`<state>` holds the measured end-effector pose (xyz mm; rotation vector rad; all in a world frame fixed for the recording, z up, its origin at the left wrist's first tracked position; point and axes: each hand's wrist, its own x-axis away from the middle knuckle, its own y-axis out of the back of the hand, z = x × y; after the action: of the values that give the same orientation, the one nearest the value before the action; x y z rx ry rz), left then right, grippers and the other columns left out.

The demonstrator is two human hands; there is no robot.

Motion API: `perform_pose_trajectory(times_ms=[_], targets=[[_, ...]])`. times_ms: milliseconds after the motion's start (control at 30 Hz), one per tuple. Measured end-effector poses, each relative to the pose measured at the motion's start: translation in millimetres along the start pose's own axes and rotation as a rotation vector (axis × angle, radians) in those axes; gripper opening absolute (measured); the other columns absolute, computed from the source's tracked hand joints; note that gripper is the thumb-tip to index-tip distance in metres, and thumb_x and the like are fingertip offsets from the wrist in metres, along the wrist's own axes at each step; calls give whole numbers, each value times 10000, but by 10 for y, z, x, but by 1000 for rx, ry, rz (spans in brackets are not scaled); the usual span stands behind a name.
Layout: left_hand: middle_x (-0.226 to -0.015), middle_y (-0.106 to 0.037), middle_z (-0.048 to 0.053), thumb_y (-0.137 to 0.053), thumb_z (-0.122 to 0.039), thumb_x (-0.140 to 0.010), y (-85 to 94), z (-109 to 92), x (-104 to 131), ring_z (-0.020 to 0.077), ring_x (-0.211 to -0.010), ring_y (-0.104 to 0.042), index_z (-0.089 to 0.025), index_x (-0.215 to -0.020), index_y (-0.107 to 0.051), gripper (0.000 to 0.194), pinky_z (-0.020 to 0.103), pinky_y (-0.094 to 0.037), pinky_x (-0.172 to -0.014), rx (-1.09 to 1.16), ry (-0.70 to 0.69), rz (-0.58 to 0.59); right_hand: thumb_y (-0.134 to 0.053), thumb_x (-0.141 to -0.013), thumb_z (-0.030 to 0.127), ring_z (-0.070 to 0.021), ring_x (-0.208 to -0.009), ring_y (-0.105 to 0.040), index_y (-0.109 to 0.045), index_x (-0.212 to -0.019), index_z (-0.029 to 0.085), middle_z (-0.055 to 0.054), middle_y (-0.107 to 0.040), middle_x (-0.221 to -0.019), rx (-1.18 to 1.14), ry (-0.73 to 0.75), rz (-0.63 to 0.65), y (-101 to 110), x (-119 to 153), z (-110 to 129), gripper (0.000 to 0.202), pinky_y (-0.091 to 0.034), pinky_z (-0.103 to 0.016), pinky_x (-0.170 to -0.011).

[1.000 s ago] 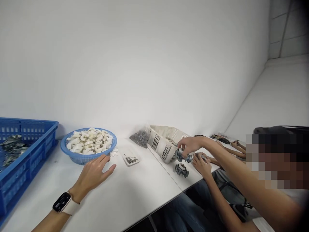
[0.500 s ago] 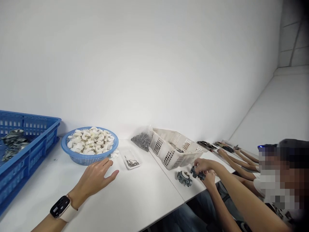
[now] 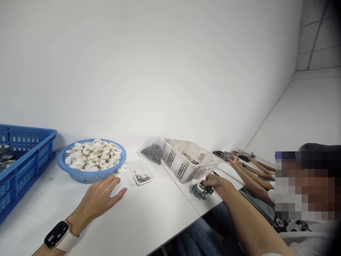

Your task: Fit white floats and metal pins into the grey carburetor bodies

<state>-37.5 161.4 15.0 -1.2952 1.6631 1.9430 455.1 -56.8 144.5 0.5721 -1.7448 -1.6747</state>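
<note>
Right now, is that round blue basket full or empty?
Full. White curved pieces cover the whole inside of the round blue basket and heap up above its rim.

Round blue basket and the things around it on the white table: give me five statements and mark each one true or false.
1. The round blue plastic basket holds white curved pieces. True.
2. The left hand is gripping a white curved piece. False: it is open and empty over the white table.
3. A smartwatch with a pale strap is on the left wrist. True.
4. The clear plastic bag of small dark parts is inside the off-white perforated crate. False: it is beside the crate.
5. The small shallow tray is empty. False: thin metal pieces lie in it.
</note>
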Motion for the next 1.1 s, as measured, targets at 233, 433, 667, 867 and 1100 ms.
perform_pose_trajectory(times_ms=[233,433,667,867,1100], targets=[[-844,-661,9,-398,-495,-1070,-2,-8,3,178,-612,-624,-208,-958,-587,361,293,-386,-547,-21,-20,-27,-831,-631,341,-267,-728,-661,-721,-923,154,-119,-712,-892,-14,-73,93,74,-82,-84,364,-503,-322,-590],[-854,-667,10,-387,-498,-1074,-19,-12,-2,171,-618,-631,-211,-972,-593,368,279,-385,-541,-16,-17,-7,-768,-749,312,-290,-744,-689,-759,-1018,101,-171,-743,-892,52,14,79,472,14,54,342,-527,-356,-648],[-846,-674,9,-401,-491,-1072,-2,-47,-10,171,-653,-651,-206,-938,-602,374,274,-390,-571,7,11,35,-646,-879,456,-293,-1041,-665,-734,-1157,170,-140,-730,-1180,137,360,-72,1129,242,696,409,-474,-372,-923],[-842,-669,14,-432,-478,-1065,87,-93,-48,167,-658,-640,-196,-931,-609,359,284,-404,-600,46,64,92,-508,-958,510,-238,-851,-675,-721,-1111,235,-75,-752,-1025,177,758,-266,1191,553,1637,380,-460,-349,-737],[-812,-653,-4,-467,-444,-1055,132,-140,-50,167,-655,-629,-202,-934,-603,303,300,-405,-602,33,85,114,-521,-950,363,-254,-922,-676,-721,-1100,235,-74,-744,-1057,218,1067,-197,490,618,2575,281,-433,-329,-712]])
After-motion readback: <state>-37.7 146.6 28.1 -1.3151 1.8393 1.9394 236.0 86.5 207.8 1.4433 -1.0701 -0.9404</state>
